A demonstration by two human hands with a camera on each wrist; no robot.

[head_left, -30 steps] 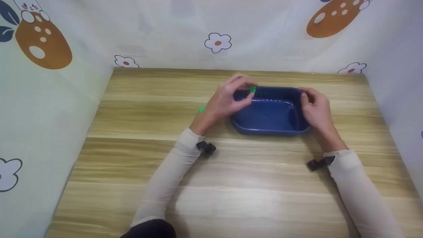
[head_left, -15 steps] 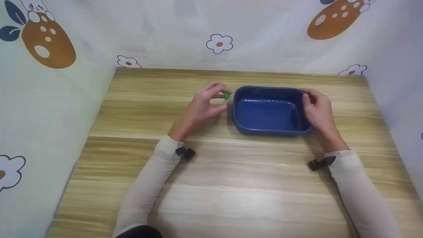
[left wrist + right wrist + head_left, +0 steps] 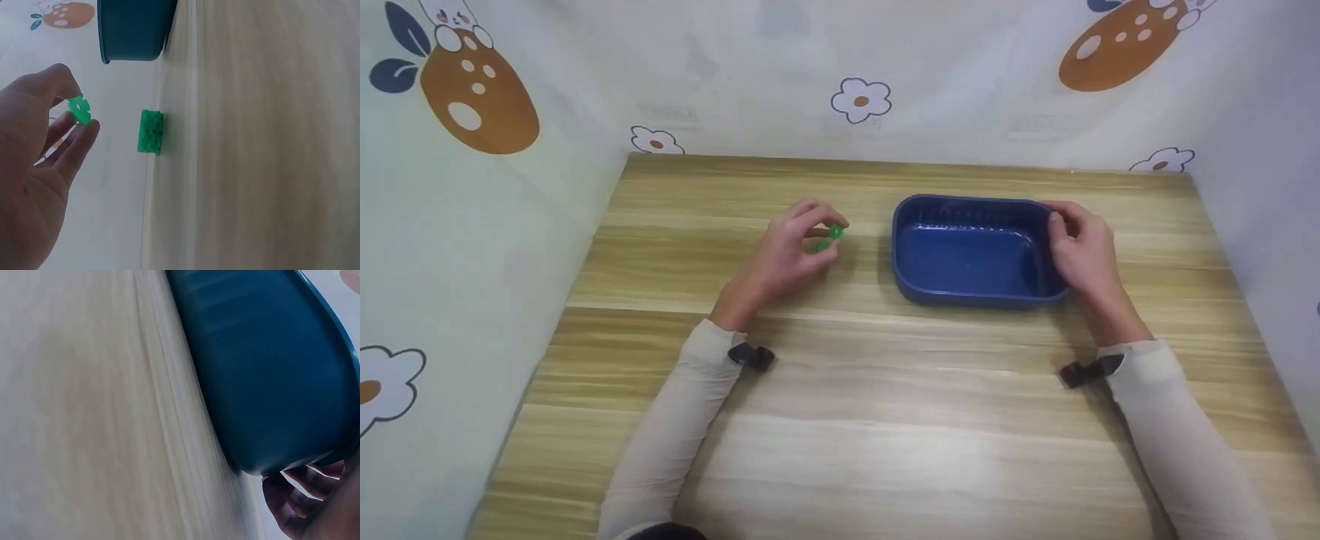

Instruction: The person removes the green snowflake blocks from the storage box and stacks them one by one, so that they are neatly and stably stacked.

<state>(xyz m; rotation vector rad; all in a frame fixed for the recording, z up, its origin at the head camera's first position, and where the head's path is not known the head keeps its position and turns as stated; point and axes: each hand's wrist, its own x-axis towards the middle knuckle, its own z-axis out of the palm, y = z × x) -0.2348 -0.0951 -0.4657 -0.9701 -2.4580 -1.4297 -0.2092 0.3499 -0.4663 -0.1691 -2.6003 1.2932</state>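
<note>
Between thumb and fingertip, my left hand pinches a small green notched disc, with a hole in its middle in the left wrist view. Just beyond those fingers, a green block that looks like stacked notched discs stands on the table; in the head view the hand partly hides it. To the right sits a blue rectangular plastic bin. My right hand grips the bin's right end, thumb at the rim and fingers along the outside, as the right wrist view also shows.
A wood-grain table lies under everything. Pale walls with printed flowers and orange shapes close in the back and both sides. A small black device is strapped at each wrist.
From above the bin's left side, my left hand has moved left and slightly toward me, carrying the green disc to beside the green stack. The right hand and the bin have stayed put.
</note>
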